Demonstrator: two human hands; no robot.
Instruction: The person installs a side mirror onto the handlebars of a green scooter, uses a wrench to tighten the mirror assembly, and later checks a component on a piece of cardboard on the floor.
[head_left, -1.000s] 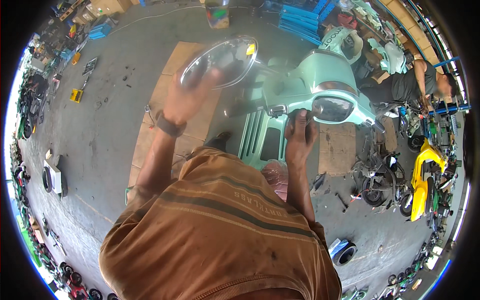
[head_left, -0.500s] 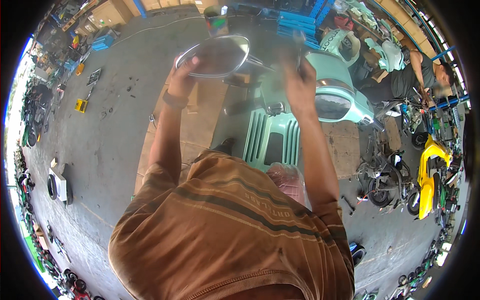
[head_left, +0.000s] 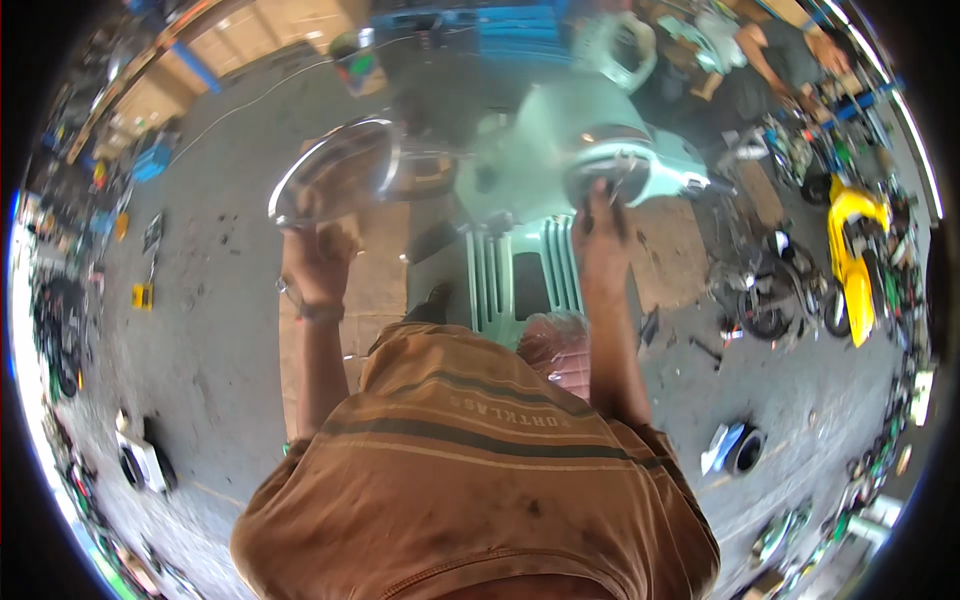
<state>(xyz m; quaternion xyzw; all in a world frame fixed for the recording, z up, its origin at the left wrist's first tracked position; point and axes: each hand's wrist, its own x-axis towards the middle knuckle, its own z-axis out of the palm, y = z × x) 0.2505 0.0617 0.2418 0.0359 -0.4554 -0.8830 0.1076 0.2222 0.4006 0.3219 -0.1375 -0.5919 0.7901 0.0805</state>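
Note:
My left hand [head_left: 318, 258] grips the lower edge of a chrome-rimmed oval mirror [head_left: 345, 165]; motion blurs it and its stalk on the right side. My right hand [head_left: 603, 235] is in front of the round dial area [head_left: 615, 170] of a pale green scooter [head_left: 540, 150]. Its fingers are curled and blurred, with a dark shape beside them that I cannot make out. Below the scooter's front, between my arms, lies a pale green slotted plastic chair [head_left: 492, 285]. A pink wrapped bundle [head_left: 560, 352] is on its near side.
Cardboard sheets [head_left: 375, 285] lie on the concrete floor. A co-worker [head_left: 775, 65] sits at the far right near stripped scooter parts [head_left: 765, 290] and a yellow scooter body [head_left: 853, 260]. A paint-stained bucket [head_left: 357, 65] stands at the back left.
My left hand and the mirror have moved left and lower in the picture. My right hand has come down toward the scooter's dial. The whole view has also shifted.

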